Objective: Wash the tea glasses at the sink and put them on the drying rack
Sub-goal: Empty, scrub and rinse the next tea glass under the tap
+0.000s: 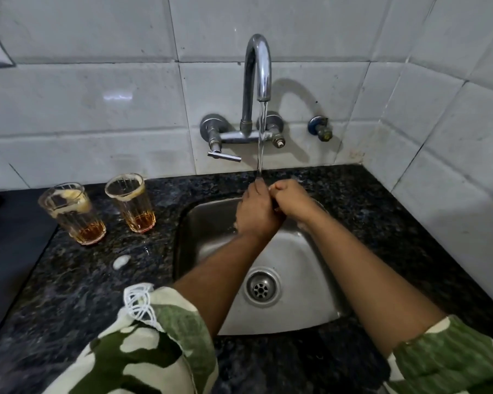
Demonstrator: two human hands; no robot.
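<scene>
Two ribbed tea glasses stand on the dark granite counter left of the sink, each with a little brown tea at the bottom and foam on its wall: one point(72, 212) further left, one point(131, 201) nearer the sink. My left hand point(255, 211) and my right hand point(292, 201) press together over the back of the steel sink point(310, 282), right under the running stream from the tap point(258, 66). The left hand's fingers point up into the water. The right hand is curled into a fist against the left palm. No glass shows between them.
A lever handle point(224, 156) sticks out below the tap's left valve. A blob of foam point(121, 261) lies on the wet counter point(91, 280). The drain point(260, 288) sits mid-sink. Tiled walls close the back and right. A dark flat surface point(9, 237) lies far left.
</scene>
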